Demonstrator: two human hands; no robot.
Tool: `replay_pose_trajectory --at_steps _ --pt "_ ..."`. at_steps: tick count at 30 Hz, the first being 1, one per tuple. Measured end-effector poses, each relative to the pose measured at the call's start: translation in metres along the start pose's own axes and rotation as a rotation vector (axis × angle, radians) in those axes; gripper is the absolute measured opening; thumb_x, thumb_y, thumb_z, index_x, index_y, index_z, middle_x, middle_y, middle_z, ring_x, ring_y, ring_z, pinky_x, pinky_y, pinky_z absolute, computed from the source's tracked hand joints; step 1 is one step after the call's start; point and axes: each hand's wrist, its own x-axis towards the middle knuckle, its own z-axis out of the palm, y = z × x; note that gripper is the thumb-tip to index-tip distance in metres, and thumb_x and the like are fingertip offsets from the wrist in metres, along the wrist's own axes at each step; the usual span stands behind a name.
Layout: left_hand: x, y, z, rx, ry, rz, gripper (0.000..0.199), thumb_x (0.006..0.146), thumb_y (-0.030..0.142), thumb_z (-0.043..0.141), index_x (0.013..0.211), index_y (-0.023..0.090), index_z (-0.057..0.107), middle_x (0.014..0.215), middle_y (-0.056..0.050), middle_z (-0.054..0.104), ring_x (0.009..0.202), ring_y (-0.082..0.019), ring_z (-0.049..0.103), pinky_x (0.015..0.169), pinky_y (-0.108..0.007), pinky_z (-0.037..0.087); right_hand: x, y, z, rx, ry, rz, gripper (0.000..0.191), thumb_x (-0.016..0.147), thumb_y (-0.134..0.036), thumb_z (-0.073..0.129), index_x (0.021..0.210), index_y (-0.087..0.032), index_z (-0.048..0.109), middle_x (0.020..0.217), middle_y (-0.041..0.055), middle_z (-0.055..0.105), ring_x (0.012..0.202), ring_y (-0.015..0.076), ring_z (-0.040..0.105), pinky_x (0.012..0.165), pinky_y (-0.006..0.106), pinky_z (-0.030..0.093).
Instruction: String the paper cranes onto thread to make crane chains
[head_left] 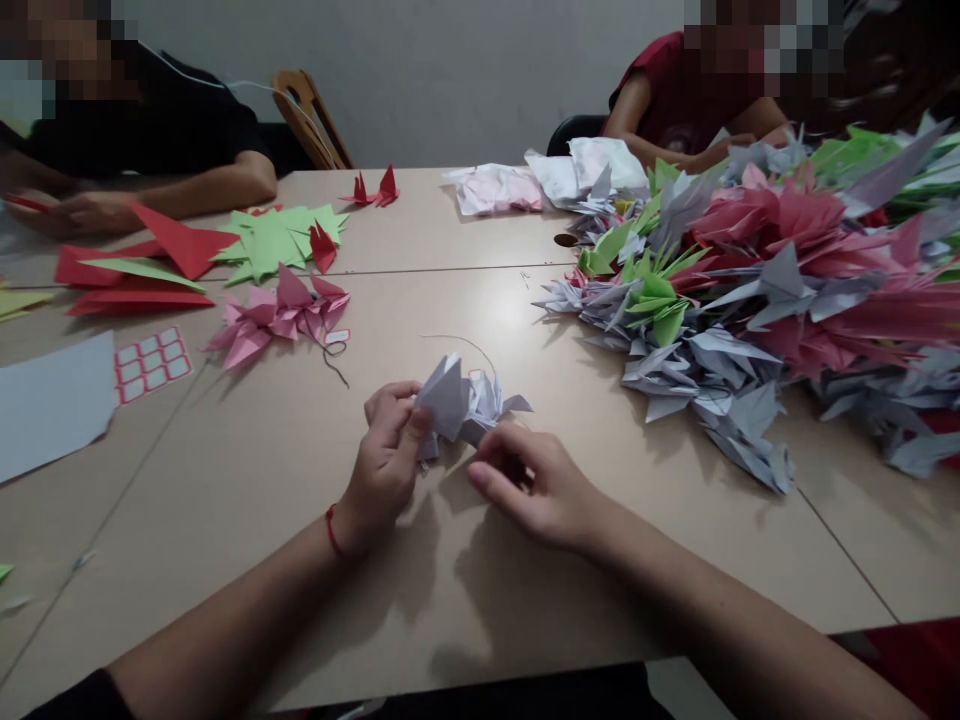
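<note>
Clamps a pale origami crane (444,397) in the left hand (381,468), left of the origami pile (787,285), probably to steady its folds near the right hand (541,490), curled, pinching or not impossible to tell.

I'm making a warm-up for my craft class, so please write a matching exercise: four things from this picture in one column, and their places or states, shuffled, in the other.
Things
1. Left hand
2. Wristband
3. Sticker sheet
4. Wooden chair

Places or states
A. Beside the large white sheet
B. Standing beyond the far edge of the table
C. Gripping pale folded paper
D. Red, worn around the left wrist

Right pairs: 1-C, 2-D, 3-A, 4-B
</note>
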Motion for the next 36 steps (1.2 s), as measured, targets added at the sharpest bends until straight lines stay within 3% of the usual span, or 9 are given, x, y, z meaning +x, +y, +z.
replay_pose_trajectory --at_steps 4,6,11,15,19,27,32,36 --pt "-0.009 0.007 0.0 0.222 0.081 0.262 0.01 0.087 0.023 0.055 0.088 0.022 0.066 0.099 -0.007 0.059 0.1 -0.022 0.048 0.089 -0.041 0.037 0.001 0.006 0.015 0.312 0.031 0.121 0.02 0.085 -0.036 0.055 0.089 -0.021 0.043 0.065 -0.0047 0.049 0.05 0.0084 0.048 0.044 0.021 0.04" --pt "-0.011 0.008 0.0 0.305 0.096 0.381 0.015 0.082 0.018 0.061 0.095 0.024 0.066 0.088 -0.005 0.062 0.088 -0.02 0.051 0.081 -0.038 0.037 0.003 0.01 0.016 0.406 0.052 0.131 0.018 0.088 -0.037 0.05 0.087 -0.022 0.041 0.067 -0.0043 0.049 0.05 0.0085 0.05 0.046 0.022 0.044" --pt "-0.007 0.009 -0.002 0.394 -0.007 0.57 0.017 0.082 0.011 0.057 0.095 0.019 0.064 0.061 -0.001 0.06 0.062 -0.016 0.048 0.065 -0.033 0.033 0.0 0.005 0.006 0.254 -0.026 0.103 0.03 0.081 -0.042 0.061 0.095 -0.021 0.044 0.081 0.0011 0.056 0.066 0.0123 0.056 0.056 0.025 0.048" --pt "-0.007 0.008 -0.002 0.389 -0.048 0.588 0.01 0.081 0.015 0.061 0.09 0.017 0.064 0.063 -0.003 0.063 0.063 -0.017 0.048 0.062 -0.033 0.035 -0.004 0.007 0.004 0.098 -0.016 0.022 0.033 0.089 -0.052 0.045 0.093 -0.02 0.047 0.078 0.0021 0.055 0.068 0.0136 0.052 0.061 0.028 0.044" --pt "-0.011 0.007 0.001 0.365 -0.051 0.604 0.024 0.082 0.012 0.06 0.105 0.018 0.063 0.072 -0.003 0.067 0.063 -0.016 0.048 0.06 -0.031 0.037 -0.004 0.014 0.009 0.097 0.089 -0.016 0.041 0.094 -0.055 0.027 0.084 -0.021 0.047 0.074 0.0019 0.053 0.066 0.014 0.051 0.062 0.029 0.042" --pt "-0.012 0.009 0.004 0.289 -0.024 0.629 0.049 0.077 0.006 0.063 0.124 0.008 0.052 0.085 -0.009 0.07 0.071 -0.018 0.052 0.062 -0.031 0.045 -0.008 0.018 0.011 0.162 0.17 0.038 0.054 0.094 -0.055 0.027 0.063 -0.018 0.053 0.058 0.0025 0.054 0.053 0.0123 0.048 0.051 0.027 0.039" --pt "-0.013 0.009 0.005 0.166 0.043 0.604 0.042 0.076 0.001 0.063 0.116 0.01 0.058 0.089 -0.011 0.07 0.074 -0.017 0.051 0.062 -0.03 0.048 -0.011 0.021 0.014 0.36 0.183 0.068 0.065 0.092 -0.061 0.018 0.072 -0.017 0.06 0.055 0.0025 0.054 0.048 0.0127 0.048 0.044 0.026 0.037" --pt "-0.012 0.01 0.005 0.134 0.034 0.602 0.037 0.076 0.0 0.063 0.112 0.011 0.059 0.093 -0.011 0.07 0.076 -0.016 0.051 0.063 -0.029 0.05 -0.006 0.016 0.012 0.365 0.227 0.089 0.059 0.097 -0.048 0.02 0.067 -0.016 0.06 0.052 0.0018 0.054 0.045 0.0114 0.047 0.044 0.025 0.039"
